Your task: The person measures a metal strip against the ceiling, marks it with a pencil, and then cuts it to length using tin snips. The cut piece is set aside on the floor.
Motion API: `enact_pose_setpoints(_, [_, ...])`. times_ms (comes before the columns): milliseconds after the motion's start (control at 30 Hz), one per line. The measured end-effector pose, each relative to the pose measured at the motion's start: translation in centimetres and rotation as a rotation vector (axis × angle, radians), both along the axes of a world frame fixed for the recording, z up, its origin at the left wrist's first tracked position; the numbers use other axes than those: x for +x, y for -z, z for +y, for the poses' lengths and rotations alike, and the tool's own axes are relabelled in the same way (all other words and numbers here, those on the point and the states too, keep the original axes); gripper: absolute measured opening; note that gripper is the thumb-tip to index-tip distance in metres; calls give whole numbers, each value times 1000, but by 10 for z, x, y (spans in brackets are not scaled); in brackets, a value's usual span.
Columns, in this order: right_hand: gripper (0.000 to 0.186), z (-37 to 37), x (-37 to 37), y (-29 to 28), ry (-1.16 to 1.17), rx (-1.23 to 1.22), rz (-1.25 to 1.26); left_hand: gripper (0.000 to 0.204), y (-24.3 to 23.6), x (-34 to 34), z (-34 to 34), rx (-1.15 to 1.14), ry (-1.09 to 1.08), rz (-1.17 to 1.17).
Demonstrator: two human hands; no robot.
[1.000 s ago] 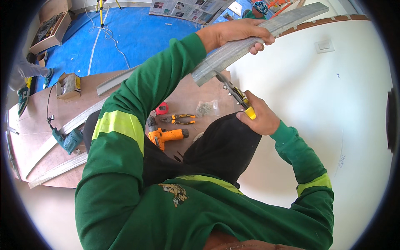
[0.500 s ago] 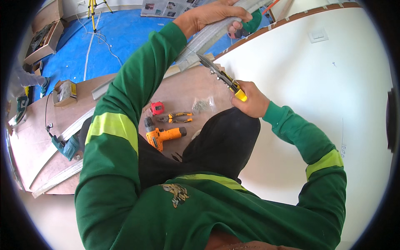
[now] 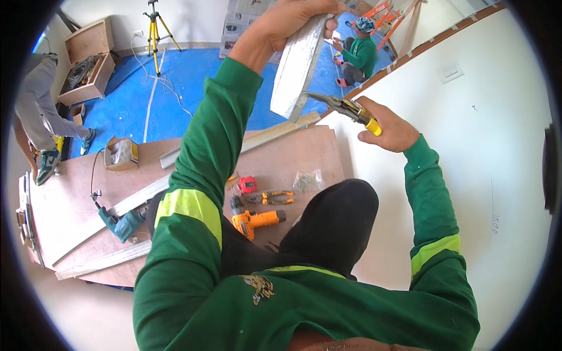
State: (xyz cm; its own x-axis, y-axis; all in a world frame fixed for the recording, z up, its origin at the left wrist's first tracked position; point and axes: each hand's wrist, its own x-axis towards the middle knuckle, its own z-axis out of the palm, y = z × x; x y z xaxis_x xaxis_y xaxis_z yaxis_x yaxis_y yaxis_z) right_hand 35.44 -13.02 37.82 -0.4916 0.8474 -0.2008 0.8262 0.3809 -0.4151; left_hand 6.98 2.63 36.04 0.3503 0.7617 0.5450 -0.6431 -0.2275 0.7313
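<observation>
Metal channel [image 3: 300,67] raised, we hold its near end tilted down toward us, above and beyond our dark-clad knee [image 3: 333,225]. Our left hand [image 3: 293,23] clenches the channel's far part, fingers wrapped over its edge; our right hand [image 3: 391,126] grasps yellow-handled snips [image 3: 346,107], their tip meeting the near end's right edge. We cannot tell whether the jaws bite or merely touch.

For a clean cut, we judge it best to steady the channel, seat the metal deep between the blades, keep them square to the edge and squeeze in short strokes, left fingers well clear of the line.

On the brown board [image 3: 319,153] below lie an orange drill [image 3: 252,221], pliers [image 3: 272,199] and a red tape measure [image 3: 247,185]. Handwritten figures [image 3: 495,224] run along the white wall [image 3: 433,193] at our right; an emblem [image 3: 259,288] marks our green shirt, and a cardboard box [image 3: 121,158] bears a yellow label too small to read. We make out no lettering on the snips.
</observation>
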Motion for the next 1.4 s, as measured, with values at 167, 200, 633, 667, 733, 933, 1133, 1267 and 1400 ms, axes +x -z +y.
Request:
enact_pose_setpoints(167, [66, 23, 0, 10, 21, 294, -14, 52, -22, -43, -3, 54, -412, -116])
enact_pose_setpoints(200, [69, 28, 2, 9, 37, 148, 57, 52, -26, -56, -5, 59, -488, -137])
enact_pose_setpoints(633, [42, -15, -98, 92, 302, -254, 669, 60, -41, -125, -10, -39, -1047, -301])
enact_pose_setpoints(667, [43, -16, -105, 94, 315, -250, 689, 62, -40, -123, -10, -16, -1054, -312])
enact_pose_setpoints(733, [46, -16, -113, 95, 320, -239, 659, 70, -37, -123, -9, 47, -1035, -289])
enact_pose_setpoints(933, [47, -19, -121, 119, 377, -284, 789, 90, -23, -135, -1, 125, -994, -174])
enact_pose_setpoints(1133, [50, -14, -117, 135, 291, -172, 776, 87, -22, -133, 2, 86, -1023, -109])
enact_pose_setpoints(1267, [49, -12, -116, 133, 299, -212, 807, 85, -24, -130, -2, 93, -1011, -101])
enact_pose_setpoints(1400, [47, -10, -114, 131, 309, -214, 811, 83, -22, -121, 0, 118, -969, -73])
